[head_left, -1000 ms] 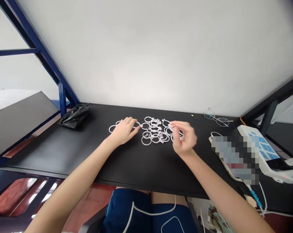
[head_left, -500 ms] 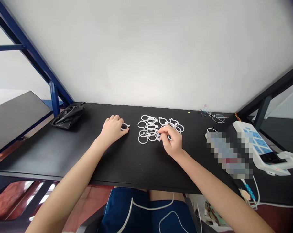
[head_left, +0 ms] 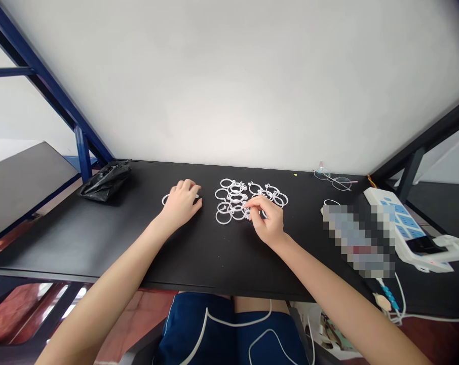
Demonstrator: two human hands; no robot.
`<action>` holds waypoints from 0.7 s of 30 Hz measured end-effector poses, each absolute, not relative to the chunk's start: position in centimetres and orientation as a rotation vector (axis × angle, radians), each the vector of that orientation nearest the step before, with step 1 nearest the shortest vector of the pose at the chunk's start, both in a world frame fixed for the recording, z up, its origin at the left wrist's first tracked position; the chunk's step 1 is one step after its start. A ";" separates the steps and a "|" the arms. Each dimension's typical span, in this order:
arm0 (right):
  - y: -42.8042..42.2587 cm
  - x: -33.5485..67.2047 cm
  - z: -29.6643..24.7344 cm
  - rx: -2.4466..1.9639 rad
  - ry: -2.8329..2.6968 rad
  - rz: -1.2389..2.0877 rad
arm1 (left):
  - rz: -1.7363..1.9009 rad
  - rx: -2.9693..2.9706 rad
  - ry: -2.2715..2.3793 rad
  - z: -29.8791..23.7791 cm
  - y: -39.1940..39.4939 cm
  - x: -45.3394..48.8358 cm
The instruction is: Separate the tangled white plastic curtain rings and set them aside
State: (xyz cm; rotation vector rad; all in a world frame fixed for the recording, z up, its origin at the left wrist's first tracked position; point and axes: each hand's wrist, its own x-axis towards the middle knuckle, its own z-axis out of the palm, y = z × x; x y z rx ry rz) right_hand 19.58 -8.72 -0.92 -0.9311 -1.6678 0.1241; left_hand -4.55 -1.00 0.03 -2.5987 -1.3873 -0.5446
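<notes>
My left hand (head_left: 182, 203) rests palm down over a single white curtain ring (head_left: 164, 199) on the black tabletop. Its fingers are bent but apart, and most of that ring is hidden beneath it. To the right lies a group of several overlapping white curtain rings (head_left: 224, 217) with small eyelets. My right hand (head_left: 268, 220) is at the right side of this group, thumb and fingertips pinched together by the rings' eyelets. What the pinch holds cannot be made out. Behind this hand, more white rings (head_left: 281, 199) lie loosely overlapped, some partly covered by it.
A crumpled black plastic bag (head_left: 106, 181) lies at the back left. Eyeglasses (head_left: 341, 183), a blurred-out device (head_left: 356, 241) with a cable, and a white power strip (head_left: 400, 223) are on the right. The black table (head_left: 206, 263) meets a pale wall (head_left: 229, 91) behind.
My left hand has loosened from the ring it held and lies over it; the ring now shows further left. My right hand stays pinched in nearly the same place.
</notes>
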 end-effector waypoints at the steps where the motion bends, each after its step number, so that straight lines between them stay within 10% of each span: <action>1: -8.7 19.6 -0.9 -0.926 -1.669 0.126 | -0.642 -2.709 -1.276 0.2 -1.2 -4.1; 21: -8.6 19.4 -1.2 -0.949 -1.691 0.144 | -0.793 -3.217 -0.722 -1.2 -3.1 -1.1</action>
